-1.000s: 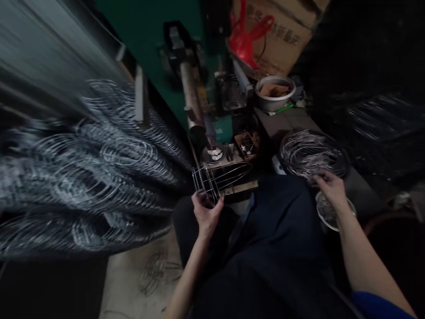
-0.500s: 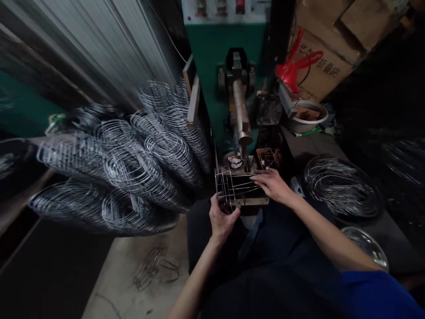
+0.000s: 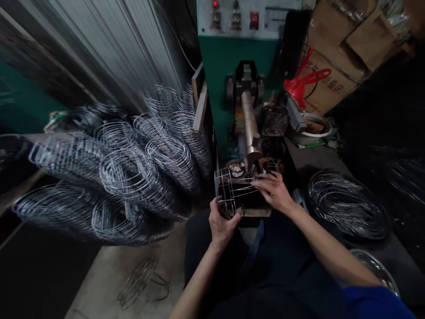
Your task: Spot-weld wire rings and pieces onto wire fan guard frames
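A small wire basket frame (image 3: 229, 188) is held in front of the green machine (image 3: 217, 66). My left hand (image 3: 222, 223) is closed round its near left end, thumb on one side and fingers on the other. At the far right end, my right hand (image 3: 272, 189) pinches the wires, close under the machine's metal arm (image 3: 249, 124). The arm's lower tip comes down beside the frame's right part; whether they touch I cannot tell. Behind the frame sits a small round dish (image 3: 236, 170) with whitish bits in it.
Stacked wire frames (image 3: 133, 177) crowd the left side. A coil of wire rings (image 3: 345, 204) lies on the right bench, with a metal bowl (image 3: 375, 270) nearer me. Farther back are a fan (image 3: 276, 121), a pan (image 3: 317, 128) and cardboard boxes (image 3: 345, 66). Loose wire pieces (image 3: 142, 283) lie on the floor.
My view has shifted, so the machine appears lower and farther right, and a red light shows on its panel. Both hands keep their hold on the wire basket frame.
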The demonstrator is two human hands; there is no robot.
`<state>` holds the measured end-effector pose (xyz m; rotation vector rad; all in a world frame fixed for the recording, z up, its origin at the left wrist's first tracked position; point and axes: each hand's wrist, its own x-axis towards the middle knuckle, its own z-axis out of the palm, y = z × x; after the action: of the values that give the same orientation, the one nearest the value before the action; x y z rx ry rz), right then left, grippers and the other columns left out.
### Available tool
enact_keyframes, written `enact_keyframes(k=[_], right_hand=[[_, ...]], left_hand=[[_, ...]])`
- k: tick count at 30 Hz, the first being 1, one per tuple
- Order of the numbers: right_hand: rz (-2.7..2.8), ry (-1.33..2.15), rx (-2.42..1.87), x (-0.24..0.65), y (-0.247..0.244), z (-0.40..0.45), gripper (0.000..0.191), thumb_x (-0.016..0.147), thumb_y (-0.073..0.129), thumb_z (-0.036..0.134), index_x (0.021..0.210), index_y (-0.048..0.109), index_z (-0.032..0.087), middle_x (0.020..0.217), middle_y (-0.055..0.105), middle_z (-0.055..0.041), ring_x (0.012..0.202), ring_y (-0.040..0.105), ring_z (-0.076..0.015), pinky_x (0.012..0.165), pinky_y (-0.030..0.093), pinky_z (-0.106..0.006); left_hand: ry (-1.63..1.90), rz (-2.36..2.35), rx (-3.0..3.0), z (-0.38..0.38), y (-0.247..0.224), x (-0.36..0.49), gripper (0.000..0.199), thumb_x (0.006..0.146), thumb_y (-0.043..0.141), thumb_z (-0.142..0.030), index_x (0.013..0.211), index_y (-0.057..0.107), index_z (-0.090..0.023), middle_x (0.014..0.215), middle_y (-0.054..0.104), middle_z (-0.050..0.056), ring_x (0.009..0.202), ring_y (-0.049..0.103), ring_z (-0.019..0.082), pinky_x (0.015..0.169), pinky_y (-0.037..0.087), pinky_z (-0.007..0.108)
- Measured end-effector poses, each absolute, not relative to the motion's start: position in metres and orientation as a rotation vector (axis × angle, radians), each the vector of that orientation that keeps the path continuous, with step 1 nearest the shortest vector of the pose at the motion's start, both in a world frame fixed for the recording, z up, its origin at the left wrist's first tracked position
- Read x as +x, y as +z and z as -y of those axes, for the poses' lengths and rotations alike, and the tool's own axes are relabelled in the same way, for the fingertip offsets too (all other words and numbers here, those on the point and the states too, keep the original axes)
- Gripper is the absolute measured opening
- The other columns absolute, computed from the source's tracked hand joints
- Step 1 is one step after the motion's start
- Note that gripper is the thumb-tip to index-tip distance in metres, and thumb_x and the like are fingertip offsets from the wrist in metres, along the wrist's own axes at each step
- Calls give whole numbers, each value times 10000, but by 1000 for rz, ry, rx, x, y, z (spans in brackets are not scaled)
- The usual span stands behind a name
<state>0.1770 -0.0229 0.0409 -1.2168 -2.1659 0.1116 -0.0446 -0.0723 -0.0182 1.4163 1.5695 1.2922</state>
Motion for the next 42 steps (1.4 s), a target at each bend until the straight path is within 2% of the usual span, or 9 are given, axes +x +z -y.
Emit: enact_keyframes(k=[5,18,24,29,32,35,39,40,42], right_hand=[[2178,106,-1195,173,44,10,214,975,554,172,1078,703,286,1013,771,-26,1129,643,-228,1082,233,-499],[2100,122,-1255,168,36,-5,203,977,560,223,1057,731,296,1071,757,-41,1113,645,-232,1079,263,-499],[1970,162,-1294,177,36,-6,137,960,608,299,921,726,242,1019,757,-50,1079,660,-242,1058,306,-470],[1944,133,-1293,177,35,-18,147,967,585,267,960,730,245,1045,752,-52,1060,663,-244,1032,339,-468],[1950,119,-1320,173,40,-20,159,971,579,281,948,733,248,1014,758,-45,1042,669,-245,1033,353,-473],[1909,132,-1372,196,43,-2,185,967,579,341,1040,722,250,1073,749,-51,1063,669,-261,1029,400,-468],[1501,54,-1804,304,16,84,320,952,511,482,1170,671,311,1176,708,-87,1093,662,-321,936,502,-447],[1313,-44,-2014,339,2,116,372,947,456,519,1189,654,318,1155,705,-121,1101,655,-361,922,500,-484],[961,-115,-2445,402,-34,185,453,897,387,557,1148,670,308,987,707,-217,1021,671,-442,783,503,-560]], left_hand=[[1320,-1632,1426,63,-17,-44,649,694,807,-404,1218,471,-219,895,600,6,608,542,116,585,494,250],[1328,-1655,1399,53,-16,-42,630,691,810,-383,1195,470,-216,903,590,-3,544,514,92,533,466,231],[1306,-1620,1415,46,-10,-48,626,692,809,-388,1202,490,-215,857,601,-8,595,542,118,573,473,243],[1318,-1610,1439,30,-9,-52,613,691,803,-419,1188,511,-211,834,620,-6,626,581,134,594,483,252],[1314,-1593,1467,24,-11,-54,646,692,806,-412,1221,497,-208,863,619,-7,570,544,103,556,468,232],[1292,-1563,1490,24,-12,-58,727,697,812,-418,1304,468,-212,883,608,-10,526,509,81,520,451,220],[1288,-1489,1507,28,-14,-64,890,667,845,-426,1406,391,-228,978,643,26,639,611,127,621,517,265],[1285,-1457,1503,29,-16,-65,887,671,844,-419,1405,385,-228,982,649,29,663,629,137,645,528,275],[1291,-1405,1483,30,-19,-64,808,695,827,-398,1364,411,-221,940,658,22,679,646,143,673,538,284]])
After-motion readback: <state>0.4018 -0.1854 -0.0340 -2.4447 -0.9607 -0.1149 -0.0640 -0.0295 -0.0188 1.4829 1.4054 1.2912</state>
